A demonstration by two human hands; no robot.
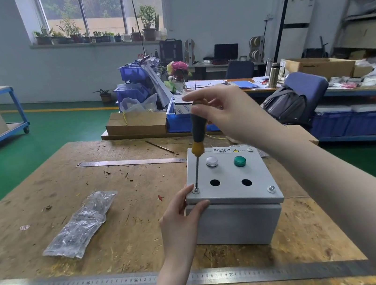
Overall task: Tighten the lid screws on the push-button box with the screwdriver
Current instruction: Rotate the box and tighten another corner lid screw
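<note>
- Gripping the top of the screwdriver (195, 134), the right grip (222, 112) has its fingers curled round the black-and-yellow handle, clamped on it from above.
- Below that grip the screwdriver's thin shaft runs down, slightly tilted, and its tip sits in the lid screw (196, 190) at the near-left corner of the lid.
- The left grip (184, 219) holds the push-button box (234, 199) at that same corner, thumb along the front edge of the lid and fingers on the left edge just beside the screw (the fingertip nearly touches the washer); it is clamped on the box.
- The box is grey metal and stands on the worn wooden surface (124, 216), directly beneath the right grip and to the right of the left grip.
- On the lid, past the screwdriver shaft, sit a white button (211, 161) and a green button (239, 160); nearer the person are two open round holes.
- A second screw (271, 189) shows at the near-right lid corner, well right of the left grip.
- Left of the left grip lies a clear plastic bag (81, 224) of small parts, apart from the box.
- A long steel ruler (105, 282) runs along the near edge of the surface, passing under the left forearm; another ruler (126, 162) lies beyond the bag.
</note>
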